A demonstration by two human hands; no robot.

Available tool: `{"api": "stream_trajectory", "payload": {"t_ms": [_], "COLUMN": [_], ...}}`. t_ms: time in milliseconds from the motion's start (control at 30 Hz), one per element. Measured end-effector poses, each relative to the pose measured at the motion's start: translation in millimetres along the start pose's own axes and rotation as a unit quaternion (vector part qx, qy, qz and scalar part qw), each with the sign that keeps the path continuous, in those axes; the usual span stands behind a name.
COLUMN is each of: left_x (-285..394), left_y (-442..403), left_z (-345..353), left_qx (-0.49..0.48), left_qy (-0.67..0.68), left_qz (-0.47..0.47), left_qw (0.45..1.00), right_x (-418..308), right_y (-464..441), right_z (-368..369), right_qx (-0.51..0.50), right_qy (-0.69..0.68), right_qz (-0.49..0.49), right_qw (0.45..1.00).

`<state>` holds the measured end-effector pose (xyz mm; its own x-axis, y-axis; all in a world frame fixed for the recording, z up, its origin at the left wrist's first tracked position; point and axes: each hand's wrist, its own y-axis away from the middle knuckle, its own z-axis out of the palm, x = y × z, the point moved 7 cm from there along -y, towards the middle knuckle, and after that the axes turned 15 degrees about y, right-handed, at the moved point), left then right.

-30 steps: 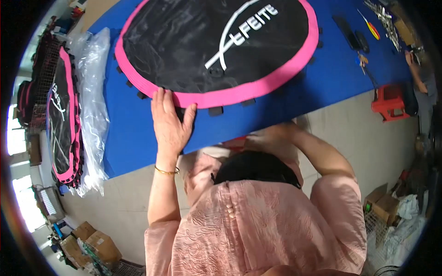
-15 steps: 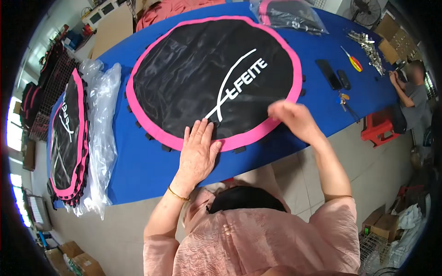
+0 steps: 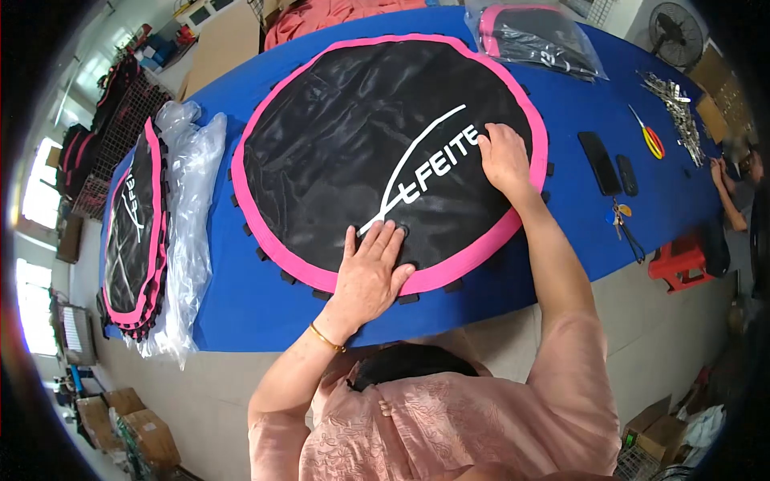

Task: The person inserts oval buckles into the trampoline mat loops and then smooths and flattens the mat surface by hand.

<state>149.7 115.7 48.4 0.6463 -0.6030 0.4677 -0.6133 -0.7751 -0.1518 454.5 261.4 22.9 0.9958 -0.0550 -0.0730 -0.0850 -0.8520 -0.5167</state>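
Note:
A round black trampoline mat (image 3: pixel 337 136) with a pink border and white lettering lies spread on the blue table. Small black tabs stick out around its rim. My left hand (image 3: pixel 370 276) rests flat on the near edge, fingers spread across the pink band and the black cloth by the foot of the logo. On the right side of the mat, my right hand (image 3: pixel 505 158) lies palm down at the end of the lettering, its fingers extended. Neither hand grips anything.
To the left, a folded mat (image 3: pixel 132 248) lies beside clear plastic bags (image 3: pixel 188 216). A bagged mat (image 3: pixel 537 40) is at the back. Rightward are a phone (image 3: pixel 598 160), keys (image 3: pixel 619 215), scissors (image 3: pixel 648 135) and metal pieces (image 3: pixel 678 116). A person sits beyond a red stool (image 3: pixel 678 260).
My right hand has moved forward from above the near pink border onto the black cloth by the lettering. My left hand stays flat on the near edge. The camera view has shifted.

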Motion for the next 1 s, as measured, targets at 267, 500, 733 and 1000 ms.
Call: {"api": "stream_trajectory", "payload": {"t_ms": [267,500,733,1000], "left_x": [32.5,90.8,70.8,85.5], "left_y": [-71.2,-107.8,-86.5,-111.6], "left_z": [24.7,67.3,42.1,55.0], "left_qx": [-0.015,-0.046,-0.041,-0.019], "left_qy": [0.022,0.018,0.013,-0.004], "left_qz": [0.066,0.142,0.106,0.141], "left_qw": [0.997,0.989,0.993,0.990], "right_x": [33.0,36.0,35.6,32.9], "right_y": [-7.7,-0.3,0.9,-1.4], "right_z": [-5.3,-1.8,-1.4,-3.3], "right_qx": [0.017,0.044,0.039,0.021], "right_qy": [-0.179,-0.182,-0.186,-0.175], "right_qz": [-0.074,-0.051,-0.034,-0.032], "right_qw": [0.981,0.981,0.981,0.984]}}
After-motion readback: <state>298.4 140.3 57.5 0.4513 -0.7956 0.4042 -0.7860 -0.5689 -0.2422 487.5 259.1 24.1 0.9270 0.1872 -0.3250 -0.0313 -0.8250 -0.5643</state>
